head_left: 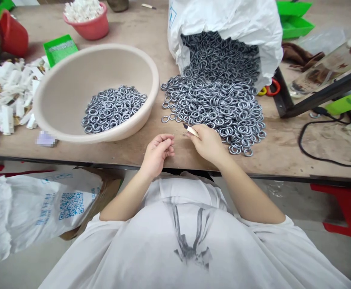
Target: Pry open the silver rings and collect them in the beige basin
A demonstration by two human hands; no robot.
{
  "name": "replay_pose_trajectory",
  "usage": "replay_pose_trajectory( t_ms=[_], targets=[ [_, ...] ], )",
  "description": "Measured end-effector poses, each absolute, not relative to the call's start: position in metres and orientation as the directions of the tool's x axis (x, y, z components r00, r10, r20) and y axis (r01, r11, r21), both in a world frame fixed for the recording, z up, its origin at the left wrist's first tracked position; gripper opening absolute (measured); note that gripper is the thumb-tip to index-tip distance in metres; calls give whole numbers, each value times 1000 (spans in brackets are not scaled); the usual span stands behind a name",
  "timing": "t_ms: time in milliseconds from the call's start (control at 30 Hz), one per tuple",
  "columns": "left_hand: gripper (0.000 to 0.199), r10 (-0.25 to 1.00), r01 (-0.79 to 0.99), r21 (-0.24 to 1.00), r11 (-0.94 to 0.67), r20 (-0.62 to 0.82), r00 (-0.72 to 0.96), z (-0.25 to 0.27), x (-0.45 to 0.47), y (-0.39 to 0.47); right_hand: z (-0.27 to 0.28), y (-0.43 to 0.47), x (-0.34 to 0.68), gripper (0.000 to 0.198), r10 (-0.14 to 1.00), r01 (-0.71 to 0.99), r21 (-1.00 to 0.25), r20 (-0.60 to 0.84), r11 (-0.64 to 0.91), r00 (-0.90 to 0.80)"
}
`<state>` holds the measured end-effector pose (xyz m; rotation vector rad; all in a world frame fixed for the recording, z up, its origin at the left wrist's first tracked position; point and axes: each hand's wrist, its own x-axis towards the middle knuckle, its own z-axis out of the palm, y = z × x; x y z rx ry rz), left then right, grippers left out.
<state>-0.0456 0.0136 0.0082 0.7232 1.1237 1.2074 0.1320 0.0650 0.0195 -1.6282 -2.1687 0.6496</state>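
The right hand (207, 143) grips a slim, pale-handled tool with a dark tip (192, 131) beside a heap of glossy grey rings (211, 98) that spreads from the mouth of a crumpled white sack (232, 16). The left hand (157, 153), apart from the right, is loosely curled (whether it pinches anything, I cannot tell). More grey rings (112, 108) lie inside a wide, round beige basin (69, 76).

To my left I see a heap of white pieces (9, 92) on the table (283, 152), a green tray (67, 53) beside it and a red bowl (92, 29) farther back; to my right, 1 black cable (299, 140) curves.
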Motion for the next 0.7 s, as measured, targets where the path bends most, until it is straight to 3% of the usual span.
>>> replay_pose_trajectory(
  t_ms=[67,167,233,300,400,567,700],
  targets=[
    [22,996,-75,994,85,-87,-30,8,-43,14,25,59,135,25,933,592,-781,-34,199,-358],
    [19,994,157,985,-74,60,88,9,-37,13,31,48,133,28,915,361,-923,-24,135,-403],
    [32,995,73,997,-18,12,94,10,-32,12,33,40,130,26,932,279,-952,19,128,-361],
    [39,991,-131,985,112,-101,86,11,-26,10,33,32,127,20,948,212,-965,83,152,-306],
    [42,965,-364,894,260,-234,115,15,-20,5,31,25,123,29,952,150,-972,134,180,-275],
    [47,926,-462,803,377,-307,221,23,-17,-1,27,28,123,34,966,112,-980,138,165,-217],
    [48,905,-507,750,425,-349,243,24,-17,-2,28,23,129,43,946,287,-915,219,284,-238]
  ],
)
